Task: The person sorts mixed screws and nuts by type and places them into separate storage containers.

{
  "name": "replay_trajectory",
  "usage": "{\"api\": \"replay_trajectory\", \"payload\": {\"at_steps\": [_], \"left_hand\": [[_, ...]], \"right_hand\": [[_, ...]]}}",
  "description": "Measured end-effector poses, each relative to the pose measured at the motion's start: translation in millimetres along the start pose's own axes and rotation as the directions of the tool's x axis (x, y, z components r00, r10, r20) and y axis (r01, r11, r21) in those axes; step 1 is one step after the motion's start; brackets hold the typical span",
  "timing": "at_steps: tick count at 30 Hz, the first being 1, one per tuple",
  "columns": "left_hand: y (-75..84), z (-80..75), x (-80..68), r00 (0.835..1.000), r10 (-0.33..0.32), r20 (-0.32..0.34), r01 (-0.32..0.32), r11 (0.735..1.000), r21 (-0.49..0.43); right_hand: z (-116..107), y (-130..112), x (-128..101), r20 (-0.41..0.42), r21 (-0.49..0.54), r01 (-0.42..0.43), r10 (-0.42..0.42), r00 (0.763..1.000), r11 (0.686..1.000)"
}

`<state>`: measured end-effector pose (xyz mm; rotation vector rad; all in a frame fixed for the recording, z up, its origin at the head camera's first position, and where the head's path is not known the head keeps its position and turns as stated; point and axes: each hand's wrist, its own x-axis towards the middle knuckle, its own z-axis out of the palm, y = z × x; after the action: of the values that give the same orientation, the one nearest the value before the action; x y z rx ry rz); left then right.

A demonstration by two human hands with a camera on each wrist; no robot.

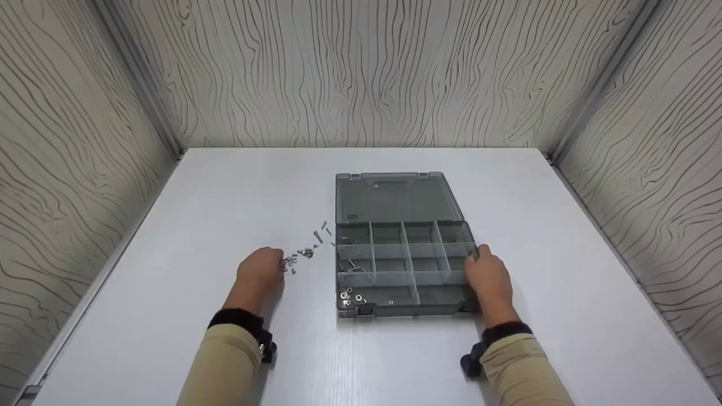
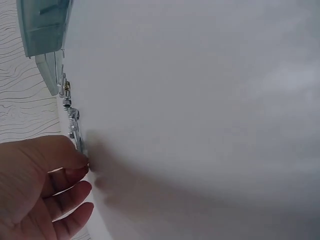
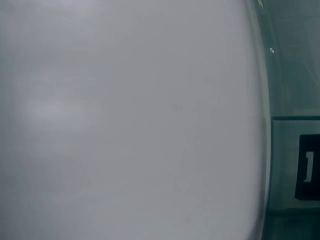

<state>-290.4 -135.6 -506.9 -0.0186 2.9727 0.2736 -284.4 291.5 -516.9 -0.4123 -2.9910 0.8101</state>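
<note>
A grey see-through organizer box (image 1: 403, 282) lies open on the white table (image 1: 197, 192), its lid (image 1: 395, 197) folded flat behind it. My right hand (image 1: 476, 259) grips the box's right wall, thumb over the rim. A small heap of loose screws and nuts (image 1: 304, 252) lies just left of the box. My left hand (image 1: 280, 264) is at the near end of that heap, and in the left wrist view its fingertips (image 2: 82, 162) pinch together on a small screw there (image 2: 80, 145). Some washers (image 1: 351, 296) sit in the front left compartment and a few screws (image 1: 355, 265) in the one behind it.
Patterned walls (image 1: 361, 73) close in the table on three sides. The right wrist view shows mostly bare table (image 3: 125, 120) with the box's edge (image 3: 292, 150) at the right. The box's other compartments look bare.
</note>
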Motion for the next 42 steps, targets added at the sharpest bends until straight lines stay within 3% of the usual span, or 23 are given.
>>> {"api": "replay_trajectory", "payload": {"at_steps": [5, 9, 18, 23, 26, 30, 33, 36, 42], "left_hand": [[1.7, -2.9, 5.9, 0.999, 0.031, -0.009, -0.031, 0.999, -0.012], [10.1, -9.7, 8.5, 0.994, 0.095, -0.051, -0.097, 0.994, -0.050], [52.2, -20.6, 1.9, 0.964, 0.205, -0.171, -0.227, 0.965, -0.127], [76.3, -23.8, -3.0, 0.947, 0.255, -0.194, -0.290, 0.939, -0.183], [85.9, -24.1, -6.7, 0.927, 0.316, -0.203, -0.352, 0.919, -0.176], [91.6, -22.2, -10.4, 0.888, 0.395, -0.237, -0.434, 0.890, -0.141], [94.2, -20.6, -11.3, 0.869, 0.421, -0.259, -0.461, 0.879, -0.120], [96.3, -19.1, -11.3, 0.861, 0.434, -0.264, -0.471, 0.877, -0.098], [96.4, -16.6, -11.5, 0.865, 0.438, -0.244, -0.468, 0.880, -0.080]], "right_hand": [[-0.5, 0.0, 0.0, 0.002, 0.001, 0.006, -0.006, 1.000, 1.000], [-0.9, 0.6, 0.1, 0.002, 0.002, 0.010, -0.010, 1.000, 1.000], [-0.5, 1.4, -0.3, 0.019, 0.003, -0.002, 0.002, 1.000, 1.000], [-0.7, 0.3, -2.0, 0.015, -0.008, -0.008, 0.008, 1.000, 1.000], [-0.8, -0.6, -2.2, 0.011, -0.012, -0.009, 0.009, 1.000, 1.000], [-0.9, -1.3, -1.8, 0.005, -0.016, -0.002, 0.003, 1.000, 1.000], [-1.2, -1.2, -2.2, 0.004, -0.017, 0.002, -0.002, 1.000, 1.000], [-1.7, -1.0, -2.8, 0.003, -0.012, 0.007, -0.007, 1.000, 1.000], [-2.5, -0.9, -2.9, 0.012, -0.007, 0.005, -0.005, 1.000, 1.000]]}}
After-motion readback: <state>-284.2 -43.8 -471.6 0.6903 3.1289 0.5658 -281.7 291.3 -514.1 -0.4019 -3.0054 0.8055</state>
